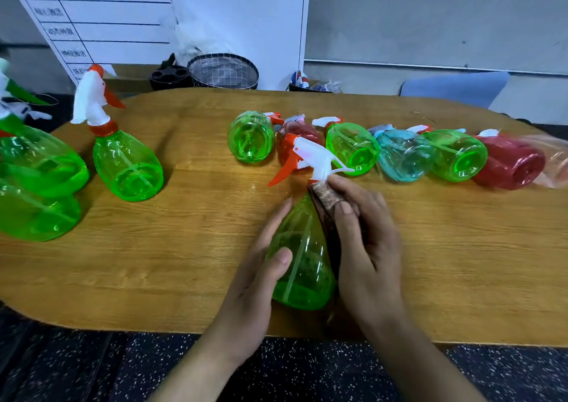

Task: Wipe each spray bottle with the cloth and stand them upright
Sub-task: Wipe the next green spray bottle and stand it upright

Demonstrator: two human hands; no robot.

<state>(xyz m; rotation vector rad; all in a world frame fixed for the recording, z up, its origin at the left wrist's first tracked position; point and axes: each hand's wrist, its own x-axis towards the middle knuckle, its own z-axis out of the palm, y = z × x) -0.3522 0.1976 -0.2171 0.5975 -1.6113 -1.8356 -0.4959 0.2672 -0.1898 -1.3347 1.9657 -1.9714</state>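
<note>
Both hands work at the lower centre of the head view, nearest the lens. Left hand (261,266) cups the near side of a green spray bottle (302,260), thumb laid on its belly and fingers reaching round the body — a steadying hold. Right hand (365,241) presses a brown cloth (327,200) against the bottle's shoulder and neck, fingers and thumb curled onto the cloth so it is pinched between hand and plastic. The bottle stands on the wooden table (153,263) near its front edge, its white-and-orange trigger head (310,158) pointing toward upper left.

Judging by this, the wipe is in progress at the neck, with standing it among the finished ones still to do.

At the far left, other green bottles (127,168) stand upright, one partly cut by the frame edge. Across the upper right, a row of lying bottles (402,155) — green, red, blue, one pale at the edge — waits on its sides, bases toward the camera.

Risks: the bottle looks empty and light, so a hard stroke upward could tip it toward the table's near edge. The trigger head is close to the lying row; swinging it could knock those round bodies and set them rolling. The cloth could also snag on the trigger.
</note>
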